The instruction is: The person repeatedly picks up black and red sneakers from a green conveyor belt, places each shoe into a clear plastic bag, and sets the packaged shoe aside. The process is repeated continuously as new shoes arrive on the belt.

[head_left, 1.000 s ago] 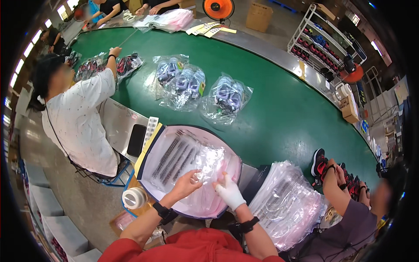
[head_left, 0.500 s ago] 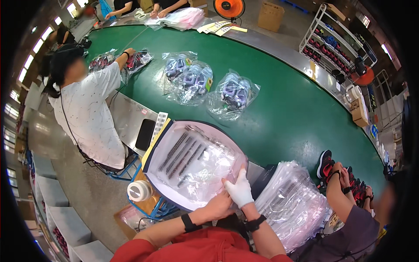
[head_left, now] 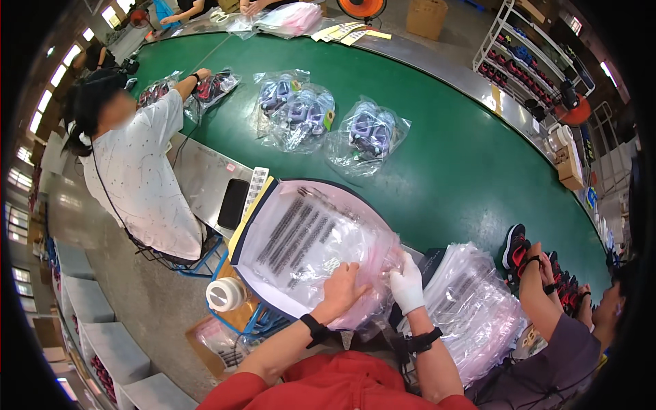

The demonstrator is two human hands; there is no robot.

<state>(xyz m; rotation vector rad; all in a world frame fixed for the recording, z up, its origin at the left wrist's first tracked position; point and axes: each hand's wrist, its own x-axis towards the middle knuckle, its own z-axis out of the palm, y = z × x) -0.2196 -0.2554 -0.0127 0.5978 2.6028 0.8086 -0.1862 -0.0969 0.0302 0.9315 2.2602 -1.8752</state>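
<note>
A clear plastic bag (head_left: 290, 232) with dark printed lines lies on a stack of pinkish bags in a dark-edged open box (head_left: 240, 263) in front of me. My left hand (head_left: 342, 292), bare, rests on the bags at the box's near side, fingers stretched out and thumb apart. To its right, my right hand (head_left: 408, 283), in a white glove, pinches the bag's crumpled right edge. Beside that hand, at the lower right, lies a big pile of clear printed bags (head_left: 471, 311).
Bagged pairs of lilac shoes (head_left: 369, 130) lie on the green belt (head_left: 437, 171). A phone (head_left: 234, 203) lies left of the box; a white-lidded jar (head_left: 225, 294) stands lower left. One co-worker (head_left: 133, 160) sits at the left, another (head_left: 560, 355) at the right by dark red-trimmed shoes (head_left: 516, 249).
My hands have moved apart: the left has gone up onto the bags, and the gloved right has shifted rightward to the bag's edge. The view has shifted slightly.
</note>
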